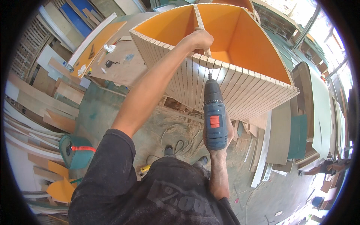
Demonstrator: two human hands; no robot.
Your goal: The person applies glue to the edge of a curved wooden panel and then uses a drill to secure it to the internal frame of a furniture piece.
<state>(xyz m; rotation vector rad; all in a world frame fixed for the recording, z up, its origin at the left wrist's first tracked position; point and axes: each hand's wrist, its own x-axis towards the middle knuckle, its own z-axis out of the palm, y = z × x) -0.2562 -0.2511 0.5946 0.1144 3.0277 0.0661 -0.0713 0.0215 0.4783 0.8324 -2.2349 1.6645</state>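
My right hand [230, 131] is wrapped round a blue cordless drill [215, 108] with a red switch on top. The drill points away from me, its bit at the slatted front face of a wooden cabinet [195, 78], near the top edge. Whether the bit touches the wood I cannot tell. That face is pale and cut with many narrow upright grooves; the inside [225, 33] is orange. Across the open top my left hand [200, 39] is closed over a narrow divider [198, 18], close to where it meets the grooved front.
To the left a worktable [127, 67] carries a black tape measure [109, 63] and crumpled white paper [110, 48]. Boards [277, 131] lean at the right. A cable [180, 125] and sawdust lie on the floor by my feet. Another person [326, 168] is at the far right.
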